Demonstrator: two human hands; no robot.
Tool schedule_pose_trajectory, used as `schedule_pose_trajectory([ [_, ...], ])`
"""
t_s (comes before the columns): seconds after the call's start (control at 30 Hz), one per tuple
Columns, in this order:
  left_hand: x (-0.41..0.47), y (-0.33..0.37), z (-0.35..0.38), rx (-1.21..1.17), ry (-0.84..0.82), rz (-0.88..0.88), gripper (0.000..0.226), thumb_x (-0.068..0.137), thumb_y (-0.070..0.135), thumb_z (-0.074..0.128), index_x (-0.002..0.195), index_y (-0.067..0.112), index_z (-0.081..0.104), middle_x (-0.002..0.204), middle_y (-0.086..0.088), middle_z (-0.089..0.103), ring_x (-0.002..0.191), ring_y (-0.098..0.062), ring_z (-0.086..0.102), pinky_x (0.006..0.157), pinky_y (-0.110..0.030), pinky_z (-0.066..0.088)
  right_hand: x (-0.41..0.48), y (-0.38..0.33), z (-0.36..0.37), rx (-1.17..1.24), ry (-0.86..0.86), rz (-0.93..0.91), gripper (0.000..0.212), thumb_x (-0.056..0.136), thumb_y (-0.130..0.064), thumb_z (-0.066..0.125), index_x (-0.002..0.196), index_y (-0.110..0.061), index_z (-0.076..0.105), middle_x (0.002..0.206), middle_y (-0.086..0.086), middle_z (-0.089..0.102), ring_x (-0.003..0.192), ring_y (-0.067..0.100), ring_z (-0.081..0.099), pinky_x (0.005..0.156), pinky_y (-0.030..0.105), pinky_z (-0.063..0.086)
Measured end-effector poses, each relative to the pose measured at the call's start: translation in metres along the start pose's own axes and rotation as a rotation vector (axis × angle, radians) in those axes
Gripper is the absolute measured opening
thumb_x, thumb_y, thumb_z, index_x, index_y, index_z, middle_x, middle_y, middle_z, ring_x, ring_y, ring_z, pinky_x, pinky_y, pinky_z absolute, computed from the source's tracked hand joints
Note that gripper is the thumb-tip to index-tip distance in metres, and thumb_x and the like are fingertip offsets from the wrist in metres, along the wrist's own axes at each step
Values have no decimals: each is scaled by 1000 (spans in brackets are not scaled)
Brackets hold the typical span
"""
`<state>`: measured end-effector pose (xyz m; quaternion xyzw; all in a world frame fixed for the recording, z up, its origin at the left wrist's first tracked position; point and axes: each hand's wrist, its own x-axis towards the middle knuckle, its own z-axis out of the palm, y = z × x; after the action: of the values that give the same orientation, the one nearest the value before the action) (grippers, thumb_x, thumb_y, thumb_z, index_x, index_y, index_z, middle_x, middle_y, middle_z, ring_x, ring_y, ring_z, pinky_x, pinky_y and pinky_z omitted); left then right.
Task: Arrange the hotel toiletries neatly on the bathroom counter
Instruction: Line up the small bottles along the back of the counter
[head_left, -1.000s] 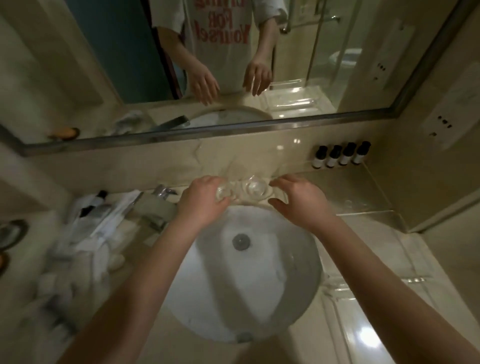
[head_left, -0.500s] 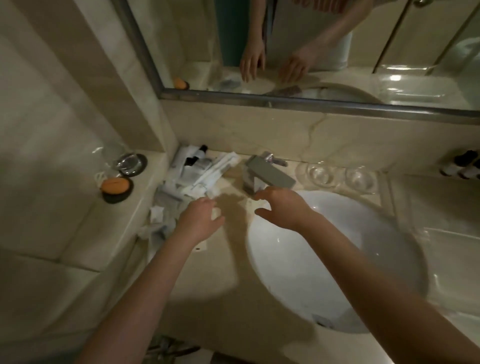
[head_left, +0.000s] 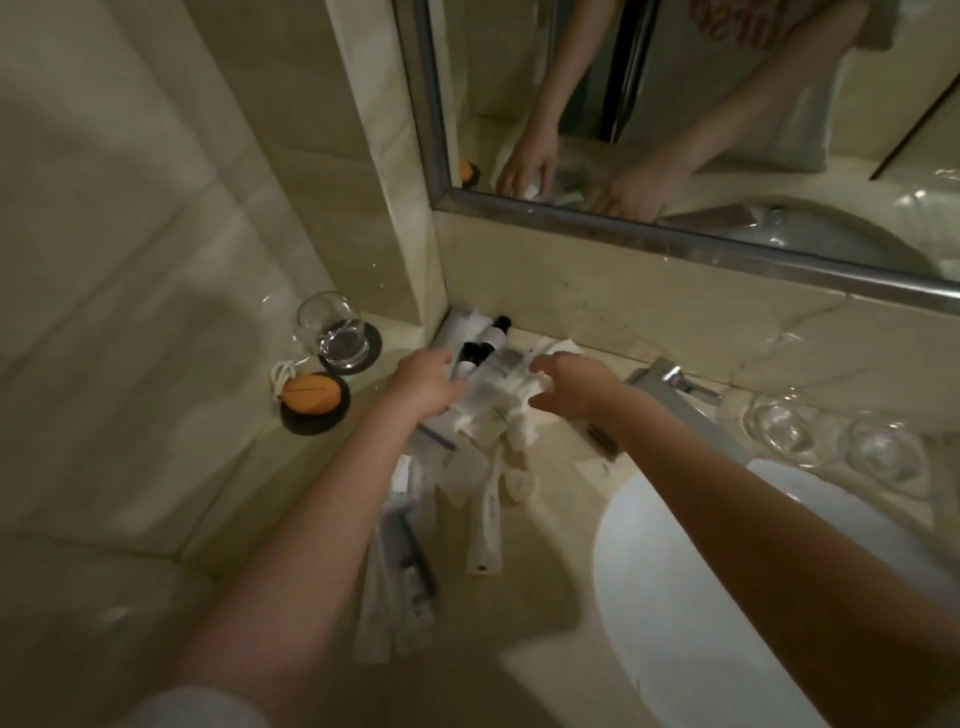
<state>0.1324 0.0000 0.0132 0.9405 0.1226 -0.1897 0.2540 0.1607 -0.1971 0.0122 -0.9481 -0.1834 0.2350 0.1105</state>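
Note:
A jumbled heap of white toiletry packets (head_left: 493, 410) lies on the counter (head_left: 535, 556) left of the sink, in the corner under the mirror. Small dark-capped bottles (head_left: 480, 348) lie at the back of the heap. More long packets (head_left: 405, 561) trail toward the front edge. My left hand (head_left: 428, 387) rests on the heap's left side, fingers loosely bent. My right hand (head_left: 569, 387) hovers over the heap's right side, fingers spread and relaxed. Neither hand plainly holds anything.
A glass tumbler (head_left: 332, 332) on a dark coaster and an orange soap (head_left: 311, 395) on a dark dish stand on the left ledge. The tap (head_left: 670, 387), two upturned glasses (head_left: 831, 436) and the white sink (head_left: 727, 587) lie to the right.
The view has swung left from the sink and glasses to the toiletry heap. Both hands let go of the glasses and reached forward onto the heap.

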Motion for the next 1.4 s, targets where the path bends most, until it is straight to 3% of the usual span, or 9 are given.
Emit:
schedule_pose_trajectory([
  [0.17, 47, 13, 8, -19, -55, -53, 46, 89, 32, 53, 131, 14, 48, 134, -12, 52, 117, -31, 53, 97, -40, 45, 49, 5, -7, 66, 26, 41, 52, 91, -37, 54, 135, -12, 43, 135, 13, 52, 118, 31, 52, 96, 39, 45],
  [0.27, 63, 14, 18, 54, -36, -45, 40, 90, 29, 52, 127, 15, 50, 129, -10, 54, 113, -30, 55, 85, -32, 42, 77, 4, -2, 69, 66, 18, 51, 93, -35, 50, 138, -14, 40, 134, 16, 51, 119, 35, 50, 97, 41, 44],
  [0.43, 81, 2, 31, 50, -25, -60, 38, 88, 28, 53, 123, 14, 53, 117, -12, 62, 105, -31, 59, 79, -31, 43, 124, 3, 14, -47, 2, -112, 60, 91, -26, 48, 146, -24, 25, 152, 10, 29, 134, 33, 37, 108, 41, 37],
  [0.6, 88, -2, 37, 11, -9, -98, 32, 85, 27, 56, 111, 9, 57, 107, -13, 62, 95, -29, 60, 70, -30, 43, 140, -1, 19, -260, 5, -226, 45, 94, -34, 49, 138, -25, 41, 156, 8, 18, 140, 34, 22, 110, 44, 30],
  [0.77, 88, -4, 37, -97, 22, -123, 19, 80, 26, 61, 90, 9, 61, 88, -9, 65, 79, -25, 59, 62, -30, 44, 141, -1, 23, -314, 79, -276, 45, 94, -26, 49, 139, -25, 40, 152, 9, 25, 140, 32, 20, 110, 43, 26],
  [0.9, 87, -5, 35, -227, 56, -145, 24, 77, 25, 66, 94, 8, 63, 90, -7, 67, 82, -22, 62, 68, -32, 51, 134, 1, 16, -233, 165, -301, 46, 95, -22, 45, 141, -22, 38, 153, 6, 30, 138, 28, 28, 110, 37, 26],
  [1.1, 78, -6, 23, -408, 63, -160, 22, 76, 16, 69, 75, 18, 48, 90, -6, 58, 86, -22, 56, 74, -29, 42, 100, 9, -5, 91, 252, -253, 39, 89, -19, 58, 127, -14, 50, 119, 13, 58, 107, 32, 55, 85, 35, 42],
  [1.27, 58, 2, 4, -533, 203, -114, 33, 78, 15, 71, 107, 11, 54, 97, -1, 56, 90, -19, 56, 74, -27, 42, 58, 14, -20, 201, 419, -247, 32, 85, -31, 64, 113, -16, 58, 102, 8, 59, 86, 25, 58, 70, 39, 50],
  [1.4, 29, 17, -13, -594, 277, -40, 39, 79, 14, 71, 113, 8, 55, 98, 0, 57, 90, -17, 57, 75, -27, 43, 13, 16, -29, 248, 453, -261, 29, 85, -34, 65, 108, -18, 57, 92, 2, 66, 78, 21, 60, 69, 37, 52],
])
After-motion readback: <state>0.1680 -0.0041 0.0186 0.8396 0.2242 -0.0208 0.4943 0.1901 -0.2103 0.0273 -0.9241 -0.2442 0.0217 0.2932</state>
